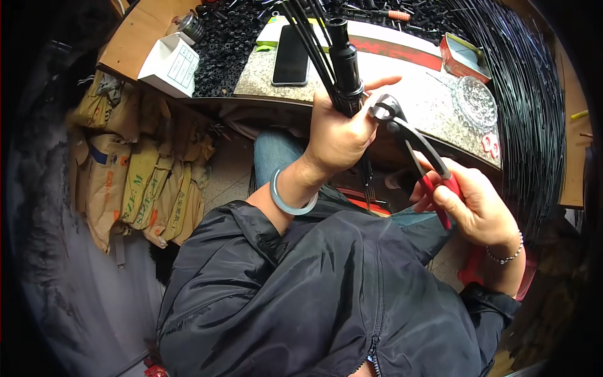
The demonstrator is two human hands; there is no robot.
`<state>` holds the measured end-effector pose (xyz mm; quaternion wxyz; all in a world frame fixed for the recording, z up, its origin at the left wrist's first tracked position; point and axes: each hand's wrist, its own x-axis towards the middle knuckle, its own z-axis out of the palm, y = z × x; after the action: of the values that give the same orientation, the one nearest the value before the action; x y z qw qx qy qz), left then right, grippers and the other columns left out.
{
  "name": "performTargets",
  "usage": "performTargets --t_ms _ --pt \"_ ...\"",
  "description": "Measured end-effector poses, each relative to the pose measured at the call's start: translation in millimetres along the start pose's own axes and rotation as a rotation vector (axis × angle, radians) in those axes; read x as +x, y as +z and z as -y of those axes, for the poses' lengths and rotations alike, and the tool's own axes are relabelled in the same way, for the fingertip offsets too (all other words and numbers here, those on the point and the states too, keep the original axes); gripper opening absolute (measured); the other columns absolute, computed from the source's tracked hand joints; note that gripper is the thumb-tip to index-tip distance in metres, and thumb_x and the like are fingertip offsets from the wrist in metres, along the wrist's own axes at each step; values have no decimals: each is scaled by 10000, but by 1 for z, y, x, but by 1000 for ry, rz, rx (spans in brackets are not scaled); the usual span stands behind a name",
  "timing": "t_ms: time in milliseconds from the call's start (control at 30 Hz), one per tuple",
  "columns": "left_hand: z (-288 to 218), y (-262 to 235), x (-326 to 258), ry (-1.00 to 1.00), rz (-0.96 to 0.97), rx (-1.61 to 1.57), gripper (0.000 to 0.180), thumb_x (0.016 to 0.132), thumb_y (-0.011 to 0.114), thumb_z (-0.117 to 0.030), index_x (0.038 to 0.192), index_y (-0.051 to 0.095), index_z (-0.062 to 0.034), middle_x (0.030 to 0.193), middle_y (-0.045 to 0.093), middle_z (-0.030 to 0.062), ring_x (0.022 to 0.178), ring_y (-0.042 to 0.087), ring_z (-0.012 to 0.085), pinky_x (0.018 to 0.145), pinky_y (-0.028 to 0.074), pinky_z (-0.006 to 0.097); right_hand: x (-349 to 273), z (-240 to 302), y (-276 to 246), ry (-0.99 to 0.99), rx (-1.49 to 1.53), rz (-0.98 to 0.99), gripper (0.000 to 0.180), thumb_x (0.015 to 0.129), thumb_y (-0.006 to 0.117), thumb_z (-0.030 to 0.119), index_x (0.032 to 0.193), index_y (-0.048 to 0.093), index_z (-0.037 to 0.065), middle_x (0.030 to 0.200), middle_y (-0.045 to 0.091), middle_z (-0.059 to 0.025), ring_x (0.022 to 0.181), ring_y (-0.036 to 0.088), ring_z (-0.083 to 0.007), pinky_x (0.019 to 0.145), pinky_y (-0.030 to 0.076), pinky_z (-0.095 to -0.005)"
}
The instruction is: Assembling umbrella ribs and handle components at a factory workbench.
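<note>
My left hand (339, 135) is wrapped round what looks like a black umbrella frame (345, 66), with thin rods gathered beside a ribbed tubular fitting. The rods stick up past my fingers, and thin ends also show below the hand. My left index finger stretches out to the right. My right hand (480, 204) is closed on the red handles of metal pliers (414, 135). The rounded head of the pliers is next to my left thumb, at the right side of the frame. Whether the jaws grip anything is hidden.
On the speckled worktop (402, 103) are a black phone (292, 56), a glass dish (475, 100) and a small red box (465, 60). Black parts (223, 50) are piled behind. Long black rods (527, 94) lie at right. Brown sacks (135, 182) stand at left, below a white box (169, 66).
</note>
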<state>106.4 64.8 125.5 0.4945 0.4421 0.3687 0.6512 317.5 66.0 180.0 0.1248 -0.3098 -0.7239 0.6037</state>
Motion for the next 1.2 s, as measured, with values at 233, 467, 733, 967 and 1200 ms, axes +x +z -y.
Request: performTargets --t_ms 233,467,733,967,1200 --pt "3 4 -1 39 56 57 230 829 513 22 1010 653 15 548 455 -84 486 366 -10 432 282 179 -5 29 -18 112 -66 70 294 936 467 186 1148 476 -18 804 548 -42 726 531 -95 673 483 -247" --pt "5 -1 -1 117 74 302 225 818 531 15 1006 654 7 571 467 -77 518 379 13 462 331 198 -1 42 -15 413 -52 85 242 956 430 222 808 456 32 521 439 31 463 406 -39 425 344 -202" --pt "0 4 0 14 56 77 237 810 517 40 1008 646 30 581 489 -64 519 410 5 461 328 190 0 14 -4 169 -21 9 205 962 412 195 989 501 13 632 508 -7 523 441 -54 492 387 -227" --pt "1 -4 10 405 102 526 290 758 472 112 961 663 32 602 493 -74 506 376 -7 450 285 178 2 42 -8 165 -495 -98 247 931 481 199 886 499 -43 684 576 -145 583 569 -214 580 440 -313" --pt "-24 -34 18 112 53 -311 248 883 529 -108 1088 568 27 500 389 -49 363 326 36 375 329 195 36 -80 -27 -206 -732 -443 344 914 487 182 1195 408 0 1057 533 -223 969 549 -344 805 443 -392"
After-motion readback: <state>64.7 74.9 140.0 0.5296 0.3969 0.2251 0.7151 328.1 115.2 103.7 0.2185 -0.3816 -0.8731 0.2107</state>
